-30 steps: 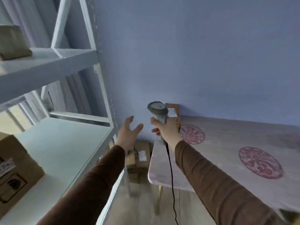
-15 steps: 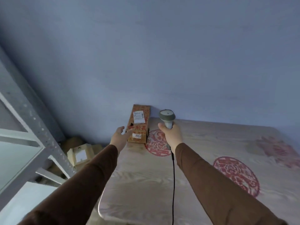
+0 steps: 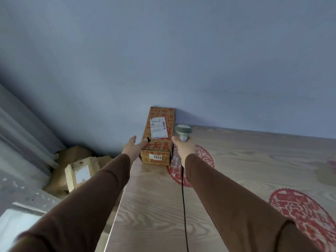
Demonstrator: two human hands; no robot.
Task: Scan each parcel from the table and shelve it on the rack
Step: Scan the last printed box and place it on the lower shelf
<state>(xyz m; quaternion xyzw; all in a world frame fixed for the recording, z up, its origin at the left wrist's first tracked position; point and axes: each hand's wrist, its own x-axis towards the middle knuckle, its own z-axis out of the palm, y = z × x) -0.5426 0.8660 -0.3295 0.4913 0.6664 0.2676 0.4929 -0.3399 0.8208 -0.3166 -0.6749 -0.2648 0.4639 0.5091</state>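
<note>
The left hand is reaching, fingers spread, for the printed parcel at the table's far left corner, while the right hand is gripping the scanner; next, probably aiming at its label

Your parcel is a long brown carton with red print, lying flat at the table's far left corner, its far end against the wall. A white shipping label sits on top, and a small sticker reading 4068 is on the near end face.
</note>
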